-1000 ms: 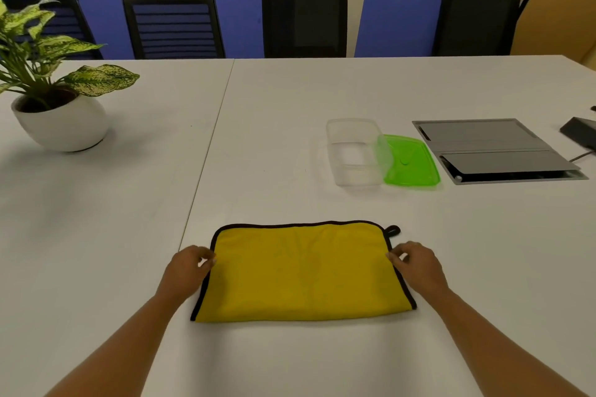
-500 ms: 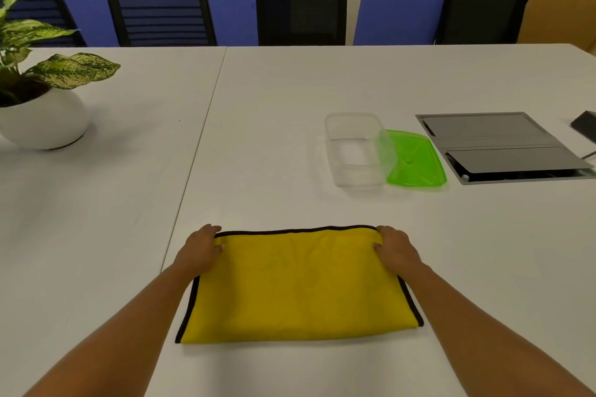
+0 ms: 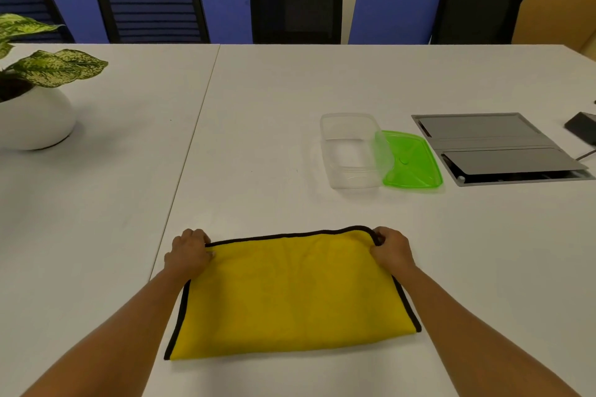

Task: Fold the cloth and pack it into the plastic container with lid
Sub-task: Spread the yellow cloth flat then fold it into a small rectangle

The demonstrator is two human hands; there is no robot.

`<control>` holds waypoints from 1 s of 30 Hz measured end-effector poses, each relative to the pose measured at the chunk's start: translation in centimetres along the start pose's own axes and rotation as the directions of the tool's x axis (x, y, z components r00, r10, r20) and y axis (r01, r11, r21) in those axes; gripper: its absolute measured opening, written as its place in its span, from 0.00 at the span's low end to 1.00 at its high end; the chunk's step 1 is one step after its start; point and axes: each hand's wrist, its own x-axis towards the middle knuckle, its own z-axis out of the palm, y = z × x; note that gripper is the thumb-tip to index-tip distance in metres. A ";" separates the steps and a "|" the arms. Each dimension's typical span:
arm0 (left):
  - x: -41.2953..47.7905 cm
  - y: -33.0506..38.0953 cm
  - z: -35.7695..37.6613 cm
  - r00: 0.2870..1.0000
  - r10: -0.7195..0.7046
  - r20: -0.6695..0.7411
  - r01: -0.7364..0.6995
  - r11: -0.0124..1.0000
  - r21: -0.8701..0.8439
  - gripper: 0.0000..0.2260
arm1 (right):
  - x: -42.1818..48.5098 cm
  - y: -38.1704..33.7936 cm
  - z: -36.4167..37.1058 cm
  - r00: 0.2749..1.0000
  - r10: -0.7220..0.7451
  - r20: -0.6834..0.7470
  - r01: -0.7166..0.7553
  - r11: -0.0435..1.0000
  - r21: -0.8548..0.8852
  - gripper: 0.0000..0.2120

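Cloth (image 3: 290,296) is lying before the container (image 3: 354,178), left hand (image 3: 188,255) and right hand (image 3: 392,250) gripping its far corners.

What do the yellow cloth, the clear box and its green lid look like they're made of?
Yellow cloth: likely microfibre, matte and fuzzy, with black stitched edging. Clear box: seemingly thin transparent plastic, glossy; the table shows through it. Green lid: translucent plastic, shiny with moulded ridges.

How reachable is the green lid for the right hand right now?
Probably yes: only bare table lies between the right hand and the lid, though it pinches the cloth and must let go.
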 end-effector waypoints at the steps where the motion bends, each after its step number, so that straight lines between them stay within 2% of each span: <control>1: -0.1 -0.1 0.1 1.000 0.002 -0.008 -0.002 1.000 -0.029 0.17 | -0.5 0.0 -0.1 1.000 -0.016 0.009 0.015 0.997 0.079 0.12; 4: -0.4 -0.1 0.0 0.999 0.014 -0.034 -0.019 0.987 -0.162 0.18 | -1.6 0.8 -0.5 0.996 -0.044 0.073 0.019 0.951 0.310 0.09; 6: -1.0 -0.2 -0.4 0.996 0.032 -0.088 -0.054 0.965 -0.258 0.15 | -2.3 1.5 -0.9 0.989 -0.047 0.142 -0.017 0.908 0.419 0.06; 8: -2.1 -0.3 -1.2 0.994 0.050 -0.101 -0.090 0.895 -0.437 0.09 | -2.9 2.2 -1.5 0.974 -0.050 0.219 -0.078 0.841 0.536 0.04; 9: -2.8 -0.5 -1.8 0.995 0.060 -0.074 -0.091 0.825 -0.557 0.06 | -3.2 2.6 -1.9 0.966 -0.055 0.254 -0.101 0.821 0.562 0.05; 11: -4.2 -1.1 -2.9 0.995 0.094 0.023 -0.050 0.703 -0.709 0.02 | -3.7 3.3 -2.8 0.939 -0.087 0.334 -0.127 0.813 0.568 0.15; 14: -5.8 -2.6 -4.2 0.943 0.197 0.268 0.082 0.644 -0.761 0.04 | -4.3 4.3 -4.2 0.867 -0.122 0.483 -0.175 0.833 0.525 0.41; 16: -7.0 -3.6 -4.9 0.874 0.265 0.408 0.142 0.664 -0.734 0.14 | -4.7 4.9 -4.9 0.797 -0.135 0.589 -0.210 0.852 0.480 0.44; 18: -7.6 -4.6 -5.3 0.798 0.322 0.510 0.168 0.694 -0.701 0.28 | -5.2 5.4 -5.8 0.705 -0.135 0.696 -0.262 0.862 0.433 0.44; 19: -7.7 -5.0 -5.5 0.758 0.346 0.553 0.184 0.700 -0.690 0.32 | -5.5 5.6 -6.3 0.646 -0.136 0.751 -0.288 0.868 0.405 0.43; 20: -7.9 -5.4 -5.7 0.716 0.366 0.595 0.202 0.706 -0.679 0.32 | -5.8 5.8 -6.8 0.577 -0.137 0.805 -0.308 0.876 0.371 0.41; 22: -8.1 -5.7 -6.5 0.613 0.429 0.664 0.209 0.721 -0.660 0.25 | -6.4 6.0 -7.6 0.431 -0.165 0.887 -0.316 0.894 0.319 0.34; 24: -8.5 -5.6 -7.0 0.516 0.493 0.700 0.182 0.735 -0.653 0.18 | -6.8 6.1 -7.9 0.333 -0.196 0.922 -0.291 0.909 0.298 0.26; 25: -8.5 -5.5 -7.0 0.510 0.487 0.709 0.174 0.749 -0.639 0.17 | -6.9 6.1 -7.9 0.327 -0.191 0.925 -0.285 0.914 0.290 0.27; 26: -8.5 -5.4 -6.8 0.532 0.455 0.714 0.176 0.765 -0.619 0.20 | -7.0 6.1 -7.7 0.355 -0.169 0.920 -0.288 0.916 0.279 0.29; 28: -8.2 -5.2 -5.9 0.643 0.355 0.678 0.205 0.774 -0.599 0.28 | -7.1 6.0 -7.1 0.496 -0.095 0.863 -0.298 0.915 0.272 0.37; 29: -7.8 -5.1 -5.3 0.705 0.306 0.640 0.207 0.775 -0.598 0.28 | -7.0 6.2 -6.7 0.587 -0.065 0.807 -0.286 0.916 0.281 0.40; 30: -7.6 -5.0 -4.8 0.754 0.267 0.600 0.205 0.772 -0.602 0.24 | -6.9 6.3 -6.3 0.666 -0.048 0.744 -0.266 0.917 0.297 0.41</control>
